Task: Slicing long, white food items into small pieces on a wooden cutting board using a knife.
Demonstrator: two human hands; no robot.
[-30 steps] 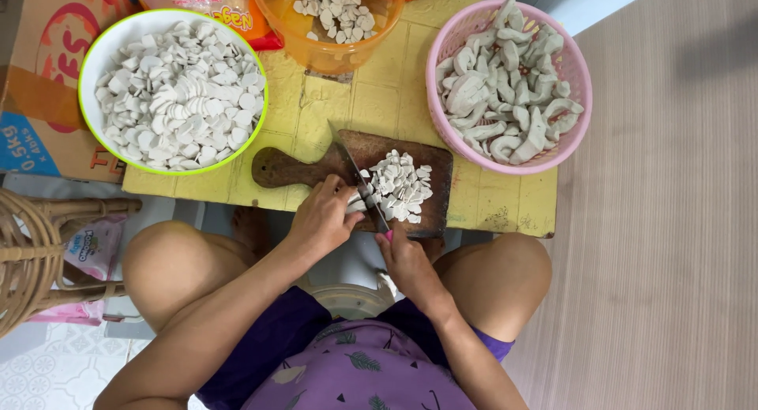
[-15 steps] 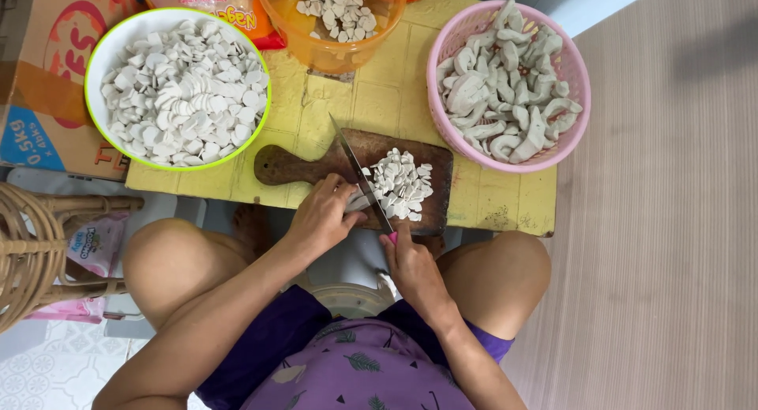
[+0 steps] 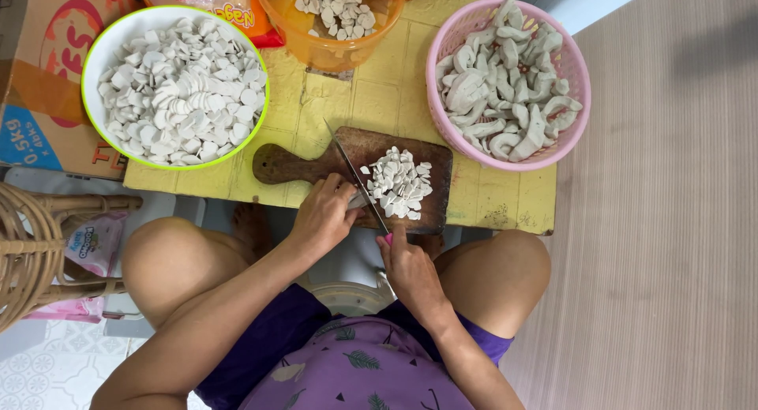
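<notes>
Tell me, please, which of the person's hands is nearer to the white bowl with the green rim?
Left. The left hand rests on the cutting board, below and right of the white bowl. The right hand, holding the knife, sits farther right, off the board's near edge.

Looking down through my head cam, most of what I see of myself is the purple top, a soft lilac fabric printed with little dark green fern-like leaves, some pale leaf shapes and small dark flecks scattered all over. Under it I've got darker purple shorts, plain, cut short so they end high on the thighs. Arms are bare all the way down, no sleeves in view. No rings, watch or bracelet on my left hand (image 3: 322, 214) or my right hand (image 3: 410, 269), both bare, and I'm barefoot too.
</notes>
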